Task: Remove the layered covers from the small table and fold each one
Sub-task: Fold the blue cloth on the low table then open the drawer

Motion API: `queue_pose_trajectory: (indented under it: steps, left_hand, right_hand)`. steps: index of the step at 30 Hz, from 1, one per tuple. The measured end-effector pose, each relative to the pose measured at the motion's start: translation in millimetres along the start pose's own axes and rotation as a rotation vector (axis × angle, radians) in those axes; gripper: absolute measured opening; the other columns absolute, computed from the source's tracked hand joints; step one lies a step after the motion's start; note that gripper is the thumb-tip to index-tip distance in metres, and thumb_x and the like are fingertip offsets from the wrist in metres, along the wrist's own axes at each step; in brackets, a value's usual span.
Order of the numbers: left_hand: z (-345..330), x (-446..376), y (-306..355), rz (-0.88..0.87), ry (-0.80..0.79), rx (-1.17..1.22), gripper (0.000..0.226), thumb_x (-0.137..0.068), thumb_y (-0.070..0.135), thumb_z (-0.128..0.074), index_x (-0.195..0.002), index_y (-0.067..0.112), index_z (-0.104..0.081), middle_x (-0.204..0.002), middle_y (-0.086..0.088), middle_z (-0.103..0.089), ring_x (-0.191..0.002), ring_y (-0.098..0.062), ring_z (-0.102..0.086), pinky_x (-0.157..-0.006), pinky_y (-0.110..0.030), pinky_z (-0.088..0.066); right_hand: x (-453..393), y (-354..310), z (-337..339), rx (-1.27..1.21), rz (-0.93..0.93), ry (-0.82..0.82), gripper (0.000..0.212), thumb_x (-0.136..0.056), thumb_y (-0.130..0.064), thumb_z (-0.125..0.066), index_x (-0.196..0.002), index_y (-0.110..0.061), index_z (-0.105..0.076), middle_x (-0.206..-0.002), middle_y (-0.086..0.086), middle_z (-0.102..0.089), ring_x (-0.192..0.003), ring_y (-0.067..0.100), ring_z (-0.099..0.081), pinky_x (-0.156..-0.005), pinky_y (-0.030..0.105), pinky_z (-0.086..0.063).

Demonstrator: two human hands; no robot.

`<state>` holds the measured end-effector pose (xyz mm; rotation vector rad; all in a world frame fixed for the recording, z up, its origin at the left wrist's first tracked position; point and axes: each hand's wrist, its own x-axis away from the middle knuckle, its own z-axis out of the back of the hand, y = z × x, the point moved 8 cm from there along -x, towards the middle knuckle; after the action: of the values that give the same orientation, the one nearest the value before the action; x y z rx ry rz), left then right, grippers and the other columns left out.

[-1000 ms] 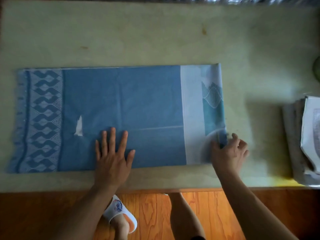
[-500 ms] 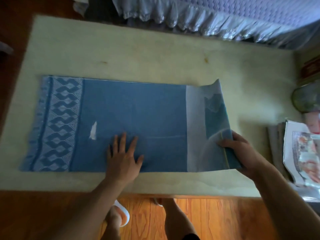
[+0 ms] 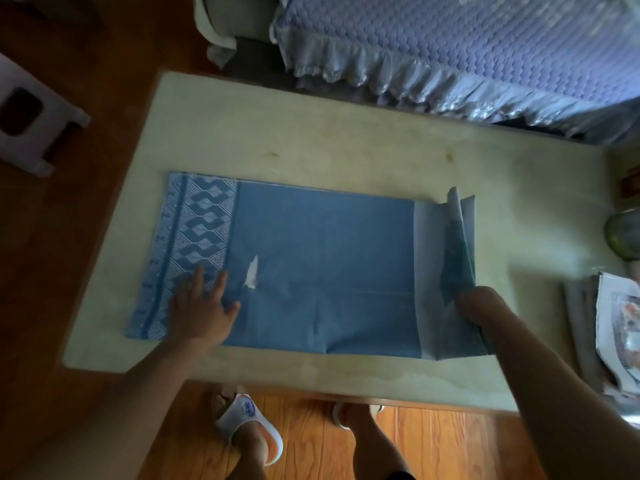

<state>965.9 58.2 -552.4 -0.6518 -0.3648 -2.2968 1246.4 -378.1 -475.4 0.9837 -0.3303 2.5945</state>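
From the head camera, you are working on the fold of the blue cover [image 3: 322,265], which is lying as a long strip across the pale table [image 3: 311,133]. Your left hand [image 3: 202,306] is pressing flat on it with fingers spread straight, pinning the cloth just beside the patterned border [image 3: 194,244] at its far left end. Your right hand [image 3: 479,304] is gripping the opposite end, fingers curled round the near corner, so that end is standing up off the table in loose layers above your knuckles. A small white tear [image 3: 252,273] is showing just right of your left fingertips.

You are, by my reading, bringing the right end across in a crosswise fold. The next move is calling for you to carry it over toward your left hand and line its edges up with the border. A stack of papers [image 3: 616,327] is sitting beyond your right forearm.
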Motion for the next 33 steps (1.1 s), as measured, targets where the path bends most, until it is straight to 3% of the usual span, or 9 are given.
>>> queue_pose_trajectory:
  steps: [2, 4, 7, 9, 11, 15, 25, 30, 33]
  left_hand:
    - [9, -18, 15, -0.100, 0.102, -0.007, 0.073, -0.100, 0.056, -0.042, -0.162, 0.031, -0.014, -0.170, -0.010, -0.002, -0.155, -0.039, -0.002, -0.124, -0.055, -0.012]
    - [20, -46, 39, -0.197, 0.149, 0.011, 0.070, -0.102, 0.049, -0.044, -0.162, 0.027, -0.014, -0.170, -0.010, -0.004, -0.155, -0.037, -0.003, -0.123, -0.052, -0.009]
    - [64, -97, 88, -0.381, 0.355, 0.030, 0.061, -0.097, 0.024, -0.062, -0.152, 0.008, -0.040, -0.160, -0.019, -0.034, -0.147, -0.039, -0.031, -0.116, -0.054, -0.030]
    - [96, -129, 119, -0.503, 0.499, 0.030, 0.045, -0.091, 0.008, -0.067, -0.134, -0.001, -0.058, -0.138, -0.023, -0.057, -0.127, -0.041, -0.053, -0.105, -0.051, -0.044]
    - [117, -153, 142, -0.546, 0.543, 0.053, 0.028, -0.088, 0.004, -0.066, -0.116, 0.001, -0.069, -0.117, -0.020, -0.069, -0.106, -0.041, -0.063, -0.093, -0.047, -0.051]
    - [121, -174, 158, -0.502, 0.463, 0.082, 0.008, -0.089, 0.012, -0.070, -0.095, 0.011, -0.074, -0.102, -0.012, -0.070, -0.095, -0.038, -0.062, -0.080, -0.044, -0.054]
    - [126, -187, 157, -0.345, 0.322, 0.070, 0.006, -0.088, 0.015, -0.076, -0.093, 0.012, -0.075, -0.106, -0.017, -0.065, -0.103, -0.041, -0.058, -0.087, -0.047, -0.051]
    - [130, -197, 161, -0.313, 0.179, 0.033, 0.008, -0.093, 0.019, -0.069, -0.086, 0.021, -0.069, -0.109, -0.008, -0.063, -0.101, -0.033, -0.060, -0.088, -0.043, -0.050]
    - [130, -200, 164, -0.331, 0.175, -0.031, 0.008, -0.096, 0.021, -0.066, -0.088, 0.021, -0.068, -0.109, -0.005, -0.064, -0.103, -0.031, -0.061, -0.087, -0.040, -0.046]
  right_hand:
    - [-6, 23, -5, -0.080, -0.103, 0.095, 0.041, -0.086, -0.020, -0.065, -0.119, 0.003, -0.057, -0.098, 0.019, -0.059, -0.086, 0.035, -0.057, -0.074, 0.039, -0.047]
    - [-13, 42, -12, -0.126, -0.173, 0.154, 0.043, -0.085, -0.020, -0.065, -0.120, 0.000, -0.052, -0.099, 0.021, -0.059, -0.087, 0.037, -0.057, -0.076, 0.042, -0.049]
    - [-31, 53, -27, -0.155, -0.199, 0.201, 0.043, -0.084, -0.017, -0.064, -0.121, -0.001, -0.049, -0.111, 0.026, -0.061, -0.102, 0.044, -0.060, -0.088, 0.048, -0.051]
    - [-41, 54, -34, -0.184, -0.207, 0.242, 0.043, -0.084, -0.020, -0.063, -0.120, -0.003, -0.047, -0.117, 0.026, -0.061, -0.107, 0.045, -0.059, -0.089, 0.048, -0.049]
    - [-46, 55, -38, -0.211, -0.222, 0.281, 0.041, -0.082, -0.026, -0.058, -0.117, -0.007, -0.045, -0.117, 0.023, -0.060, -0.107, 0.043, -0.059, -0.089, 0.047, -0.047]
    - [-46, 57, -40, -0.233, -0.217, 0.304, 0.033, -0.082, -0.030, -0.053, -0.106, -0.011, -0.039, -0.119, 0.022, -0.057, -0.110, 0.043, -0.055, -0.097, 0.053, -0.045]
    - [-49, 57, -38, -0.230, -0.229, 0.274, 0.041, -0.082, -0.033, -0.054, -0.113, -0.010, -0.043, -0.119, 0.020, -0.058, -0.110, 0.043, -0.056, -0.097, 0.052, -0.046]
    - [-51, 61, -39, -0.230, -0.235, 0.286, 0.040, -0.081, -0.034, -0.055, -0.113, -0.012, -0.042, -0.120, 0.019, -0.059, -0.111, 0.042, -0.056, -0.099, 0.052, -0.044]
    - [-54, 61, -39, -0.220, -0.231, 0.289, 0.037, -0.082, -0.034, -0.056, -0.109, -0.014, -0.040, -0.119, 0.019, -0.059, -0.110, 0.042, -0.056, -0.099, 0.052, -0.044]
